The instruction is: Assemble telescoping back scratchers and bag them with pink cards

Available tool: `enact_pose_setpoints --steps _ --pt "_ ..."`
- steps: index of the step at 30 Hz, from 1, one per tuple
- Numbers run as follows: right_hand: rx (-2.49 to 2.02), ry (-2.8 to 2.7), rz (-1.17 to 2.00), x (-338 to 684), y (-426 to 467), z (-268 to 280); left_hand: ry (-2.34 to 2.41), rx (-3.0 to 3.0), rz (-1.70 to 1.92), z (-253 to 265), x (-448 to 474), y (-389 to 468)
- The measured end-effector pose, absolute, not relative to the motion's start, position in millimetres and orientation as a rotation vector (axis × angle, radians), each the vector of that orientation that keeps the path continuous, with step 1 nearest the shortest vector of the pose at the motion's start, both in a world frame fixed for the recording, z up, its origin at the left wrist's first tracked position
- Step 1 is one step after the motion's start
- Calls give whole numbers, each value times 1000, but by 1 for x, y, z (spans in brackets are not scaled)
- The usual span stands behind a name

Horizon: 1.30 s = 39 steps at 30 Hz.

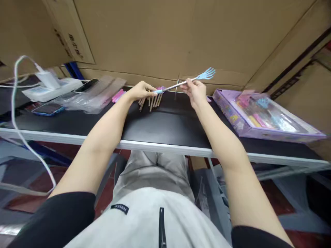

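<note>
A back scratcher (171,87) with a metal rod and a light-blue hand-shaped head spans the gap between my two hands, above the black table. My left hand (141,91) is closed around its blue handle end. Near the head, at the other end of the rod, my right hand (196,91) pinches it between thumb and fingers. Just below my left hand lie several metal rods (155,101) with purple tips, side by side on the table. Pink pieces (118,95) show to the left of my left wrist, partly covered by clear plastic.
On the right stands a purple box (234,115) with a clear window and coloured items inside. Clear plastic bags (95,98), a phone (48,109) and a white power strip (53,89) with a charger lie on the left. Cardboard (155,41) walls the table's back.
</note>
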State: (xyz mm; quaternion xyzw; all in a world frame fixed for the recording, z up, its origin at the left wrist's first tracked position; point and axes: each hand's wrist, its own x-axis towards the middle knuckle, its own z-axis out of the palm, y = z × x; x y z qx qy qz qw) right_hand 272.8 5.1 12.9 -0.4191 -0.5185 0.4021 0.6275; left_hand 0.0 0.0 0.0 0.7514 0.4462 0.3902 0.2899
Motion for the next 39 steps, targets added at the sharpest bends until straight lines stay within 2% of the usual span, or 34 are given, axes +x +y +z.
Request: enact_pose_setpoints --steps 20,39 --pt "-925 -1183 908 291 13 14 1157 1830 1214 2 39 -21" --pt "-1036 -1153 1051 252 -21 7 1338 1773 1250 -3 78 -35"
